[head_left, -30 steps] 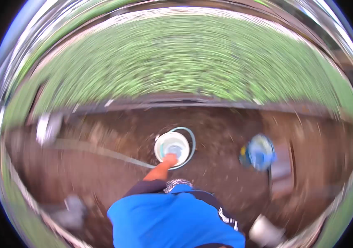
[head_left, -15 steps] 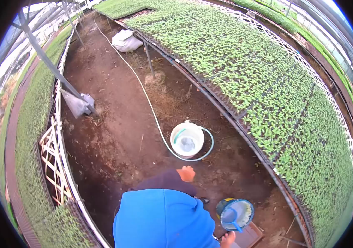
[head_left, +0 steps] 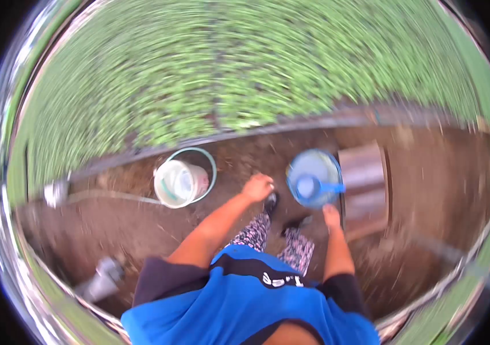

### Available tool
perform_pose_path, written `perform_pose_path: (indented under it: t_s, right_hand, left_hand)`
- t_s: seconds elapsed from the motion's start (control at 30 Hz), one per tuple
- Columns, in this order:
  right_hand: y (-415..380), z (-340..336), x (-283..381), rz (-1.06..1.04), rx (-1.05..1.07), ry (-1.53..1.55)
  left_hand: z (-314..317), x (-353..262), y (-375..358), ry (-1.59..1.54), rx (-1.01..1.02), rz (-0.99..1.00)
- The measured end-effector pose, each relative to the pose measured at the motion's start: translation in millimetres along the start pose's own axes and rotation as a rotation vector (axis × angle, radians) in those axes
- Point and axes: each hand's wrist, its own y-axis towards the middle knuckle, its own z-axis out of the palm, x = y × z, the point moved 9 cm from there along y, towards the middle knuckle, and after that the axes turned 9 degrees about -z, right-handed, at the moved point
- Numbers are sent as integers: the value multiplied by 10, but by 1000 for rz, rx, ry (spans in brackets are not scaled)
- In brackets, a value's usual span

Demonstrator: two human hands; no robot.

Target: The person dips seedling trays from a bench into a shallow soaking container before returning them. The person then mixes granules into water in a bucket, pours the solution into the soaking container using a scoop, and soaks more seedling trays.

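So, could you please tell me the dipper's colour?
The dipper is blue, seen best in the head view.

Dipper [head_left: 307, 187] in bucket [head_left: 321, 163], pail [head_left: 199, 180] to its left, plants [head_left: 268, 63] beyond.

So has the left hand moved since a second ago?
Yes. The left hand overlapped the white bucket then; judged against that bucket, it has shifted right and now shows between it and the blue bucket.

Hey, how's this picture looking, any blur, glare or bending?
Head view throughout: seedlings streaked by blur; bed's near edge bowed, corners black; bright glare along the left rim; white bucket, blue dipper, left hand and right hand softened but readable.
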Motion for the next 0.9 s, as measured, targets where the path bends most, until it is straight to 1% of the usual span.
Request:
perform_pose_path:
  t_s: [0.03,0.07,0.1,0.13,0.17,0.23,0.33,0.4,0.43,0.53,0.57,0.67,0.77,0.87,0.9]
  right_hand:
    - [35,122,-221,-4,24,-82]
    - [79,120,-10,-277,32,-191]
    - [188,289,-388,-98,120,-309]
    - [286,305,-323,-99,185,-434]
    - [336,58,-93,197,202,-303]
    - [629,243,-307,294,283,-440]
    - [1132,655,-799,167,428,-665]
    - [1438,876,-1201,138,368,-814]
    - [1593,969,-1382,120,332,-890]
    - [1829,1227,-1823,68,530,-1043]
    - [1853,1361,-2074,190,698,-980]
    - [1756,1547,-2215,312,902,-762]
    - [1591,1693,-2290,541,748,-361]
    - [1547,2135,-2351,508,674,-274]
    - [1562,2147,-2273,512,636,-247]
  left_hand:
    - [76,-23,79,-13,21,6]
    - [180,-7,146,-32,42,0]
    - [257,-40,128,-10,55,7]
    - [329,-28,207,14,51,10]
    - [492,61,278,-16,104,-8]
    - [780,326,420,-74,152,-70]
    - [1189,585,503,-42,214,-208]
    - [1390,702,516,-63,257,-310]
    - [1520,832,507,-49,260,-307]
    - [1809,1148,445,-23,291,-323]
    - [1886,1238,390,-19,312,-339]
    - [2129,1614,266,-1,331,-330]
    - [2189,1626,163,17,337,-383]
    - [2234,1523,127,-88,348,-453]
    - [2238,1461,140,-83,344,-440]
